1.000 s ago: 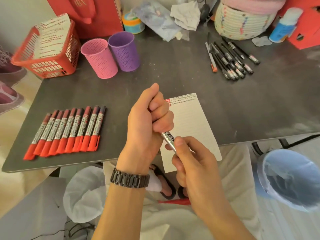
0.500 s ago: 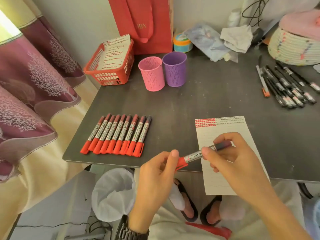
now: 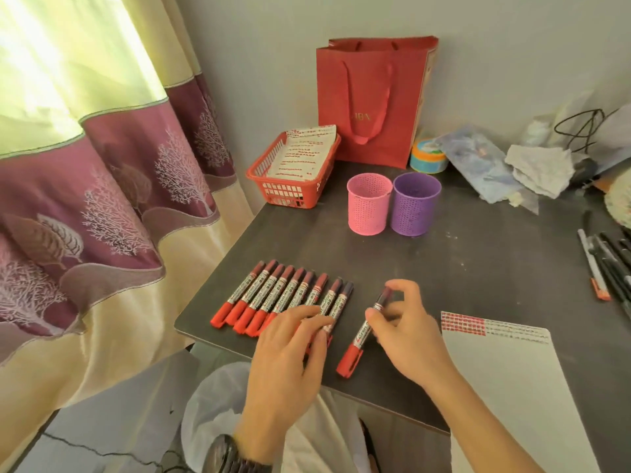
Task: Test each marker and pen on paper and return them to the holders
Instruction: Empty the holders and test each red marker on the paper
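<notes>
- Dark grey rectangular table (image 3: pixel 444 268): carries everything below.
- Red paper carrier bag with ribbon handles (image 3: pixel 368 97): upright at the back against the wall; its inside is hidden.
- White lined paper sheet (image 3: pixel 505 387): near right, hanging over the front edge, with red scribbles along its top left.
- Red plastic lattice basket (image 3: pixel 290 189): back left corner, holding a leaning stack of white sheets marked in red (image 3: pixel 302 151).
- Pink perforated cylindrical holder (image 3: pixel 368 206) and purple perforated cylindrical holder (image 3: pixel 415 206): side by side, touching, in front of the bag; only mesh wall shows inside each.
- Row of red-capped markers with silver labels (image 3: pixel 273 295): flat, side by side, front left.
- Left hand (image 3: pixel 286 356): fingers straight, spread over the row's near right end, gripping nothing.
- Right hand (image 3: pixel 406 332): fingertips pinch a single red-capped marker (image 3: pixel 362 336), tilted just right of the row, cap toward the table's front edge.
- Black pens (image 3: pixel 611 264): bunched at the right edge.
</notes>
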Demonstrator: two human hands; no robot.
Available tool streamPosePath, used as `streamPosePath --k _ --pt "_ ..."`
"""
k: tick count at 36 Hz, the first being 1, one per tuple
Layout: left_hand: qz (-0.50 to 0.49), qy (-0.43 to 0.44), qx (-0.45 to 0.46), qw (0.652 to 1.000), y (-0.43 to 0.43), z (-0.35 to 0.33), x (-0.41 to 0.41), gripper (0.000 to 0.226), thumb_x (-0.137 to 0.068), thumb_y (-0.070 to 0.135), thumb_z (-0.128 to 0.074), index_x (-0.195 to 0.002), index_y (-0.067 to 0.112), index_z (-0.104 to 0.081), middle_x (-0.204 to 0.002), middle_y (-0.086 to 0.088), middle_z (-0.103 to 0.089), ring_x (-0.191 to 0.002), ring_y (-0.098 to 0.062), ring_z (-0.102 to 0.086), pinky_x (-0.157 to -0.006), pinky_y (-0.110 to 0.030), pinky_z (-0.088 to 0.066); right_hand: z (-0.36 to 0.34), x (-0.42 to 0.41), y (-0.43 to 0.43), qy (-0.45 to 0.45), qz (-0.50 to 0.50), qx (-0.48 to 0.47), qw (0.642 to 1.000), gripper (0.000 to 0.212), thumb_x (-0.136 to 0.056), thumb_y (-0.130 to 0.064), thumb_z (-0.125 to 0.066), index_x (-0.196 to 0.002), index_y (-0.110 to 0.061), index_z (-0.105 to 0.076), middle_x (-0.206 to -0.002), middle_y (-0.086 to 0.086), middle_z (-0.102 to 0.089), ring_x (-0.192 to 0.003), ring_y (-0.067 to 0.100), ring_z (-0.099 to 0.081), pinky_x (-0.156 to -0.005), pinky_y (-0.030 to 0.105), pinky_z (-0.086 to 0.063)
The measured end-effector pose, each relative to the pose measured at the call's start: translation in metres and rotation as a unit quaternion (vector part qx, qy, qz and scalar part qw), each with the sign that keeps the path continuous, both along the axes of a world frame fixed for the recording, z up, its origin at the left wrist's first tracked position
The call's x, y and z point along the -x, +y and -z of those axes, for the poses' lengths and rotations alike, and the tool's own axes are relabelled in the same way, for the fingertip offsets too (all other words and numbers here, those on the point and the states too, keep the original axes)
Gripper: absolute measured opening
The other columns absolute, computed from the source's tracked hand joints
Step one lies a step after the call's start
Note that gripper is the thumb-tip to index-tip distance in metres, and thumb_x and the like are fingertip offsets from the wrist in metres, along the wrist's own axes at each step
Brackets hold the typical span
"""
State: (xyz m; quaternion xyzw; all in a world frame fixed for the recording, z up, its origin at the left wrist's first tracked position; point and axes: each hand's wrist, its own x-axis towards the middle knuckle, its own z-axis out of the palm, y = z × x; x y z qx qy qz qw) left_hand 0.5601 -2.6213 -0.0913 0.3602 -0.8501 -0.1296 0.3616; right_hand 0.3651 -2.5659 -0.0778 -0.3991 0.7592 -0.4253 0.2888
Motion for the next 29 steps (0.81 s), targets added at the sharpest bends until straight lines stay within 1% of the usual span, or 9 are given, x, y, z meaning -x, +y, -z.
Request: streamPosePath --k 3,5,8,10,13,15,19,23,29 --pt "0.003 -0.035 0.003 0.999 -0.003 0.015 -0.003 0.026 -0.101 0.030 -0.049 -0.118 0.025 -0.069 -0.129 0.012 -0.059 -0.125 -0.008 -0.052 -0.102 -0.036 -0.042 0.006 -0.001 -0.016 -0.004 0.000 -0.015 1.000 0.040 -0.091 -0.031 -0.072 -0.119 -0.043 -0.046 -0.099 -0.017 -0.069 -0.081 0.008 -0.071 -0.082 0.032 -0.058" --pt "0.001 -0.036 0.004 0.999 0.000 0.024 -0.004 0.028 -0.101 0.028 -0.049 -0.120 0.026 -0.069 -0.130 0.011 -0.059 -0.125 -0.009 -0.052 -0.102 -0.041 -0.044 0.009 -0.004 -0.024 -0.013 0.004 -0.009 1.000 0.042 -0.087 -0.030 -0.074 -0.118 -0.044 -0.050 -0.107 -0.015 -0.066 -0.086 0.014 -0.072 -0.087 0.040 -0.059" --pt "-0.019 -0.027 0.021 0.999 0.003 0.033 -0.002 0.030 -0.098 0.027 -0.051 -0.122 0.029 -0.068 -0.130 0.011 -0.059 -0.123 -0.010 -0.053 -0.101 -0.046 -0.045 0.012 -0.006 -0.034 -0.006 0.003 0.002 1.000 0.044 -0.084 -0.029 -0.077 -0.122 -0.039 -0.056 -0.114 -0.011 -0.059 -0.089 0.019 -0.072 -0.088 0.043 -0.059" --pt "-0.027 -0.016 0.023 0.999 0.003 0.035 0.001 0.030 -0.096 0.026 -0.052 -0.121 0.030 -0.069 -0.129 0.012 -0.058 -0.123 -0.009 -0.053 -0.101 -0.047 -0.044 0.013 -0.006 -0.038 -0.005 0.004 0.002 1.000 0.044 -0.086 -0.028 -0.076 -0.125 -0.034 -0.059 -0.117 -0.008 -0.057 -0.081 0.014 -0.074 -0.081 0.036 -0.062" --pt "-0.029 0.002 0.007 1.000 0.004 0.035 0.003 0.029 -0.097 0.027 -0.051 -0.120 0.031 -0.068 -0.130 0.014 -0.057 -0.126 -0.006 -0.050 -0.102 -0.047 -0.044 0.017 -0.004 -0.041 -0.008 0.011 0.008 1.000 0.038 -0.089 -0.023 -0.074 -0.123 -0.031 -0.061 -0.115 -0.010 -0.055 -0.062 0.007 -0.072 -0.058 0.016 -0.057" --pt "-0.028 0.002 -0.002 1.000 0.005 0.035 0.003 0.029 -0.098 0.028 -0.049 -0.120 0.031 -0.068 -0.130 0.015 -0.056 -0.127 -0.005 -0.049 -0.103 -0.046 -0.044 0.018 -0.004 -0.042 -0.011 0.015 0.011 1.000 0.037 -0.089 -0.022 -0.074 -0.122 -0.032 -0.060 -0.114 -0.011 -0.055 -0.060 0.006 -0.072 -0.054 0.015 -0.056" --pt "-0.035 -0.008 -0.016 0.999 0.007 0.035 0.003 0.028 -0.098 0.032 -0.050 -0.119 0.031 -0.068 -0.130 0.016 -0.056 -0.129 -0.004 -0.048 -0.104 -0.046 -0.043 0.019 -0.003 -0.045 -0.022 0.032 0.011 0.999 0.038 -0.091 -0.021 -0.073 -0.124 -0.032 -0.060 -0.115 -0.010 -0.056 -0.058 0.007 -0.072 -0.055 0.019 -0.058" --pt "-0.042 0.000 -0.022 0.999 0.007 0.032 0.005 0.026 -0.097 0.036 -0.051 -0.115 0.032 -0.069 -0.129 0.016 -0.057 -0.127 -0.004 -0.048 -0.104 -0.046 -0.043 0.020 -0.003 -0.044 -0.017 0.037 0.008 0.999 0.038 -0.090 -0.025 -0.073 -0.125 -0.033 -0.060 -0.114 -0.012 -0.055 -0.058 0.007 -0.072 -0.064 0.029 -0.063" --pt "-0.042 -0.003 -0.024 0.999 0.007 0.033 0.004 0.028 -0.092 0.045 -0.056 -0.116 0.034 -0.066 -0.131 0.018 -0.054 -0.130 -0.004 -0.046 -0.111 -0.042 -0.036 0.019 -0.006 -0.040 -0.014 0.043 0.009 0.999 0.039 -0.088 -0.030 -0.075 -0.124 -0.032 -0.062 -0.113 -0.011 -0.058 -0.062 0.008 -0.073 -0.073 0.035 -0.063"
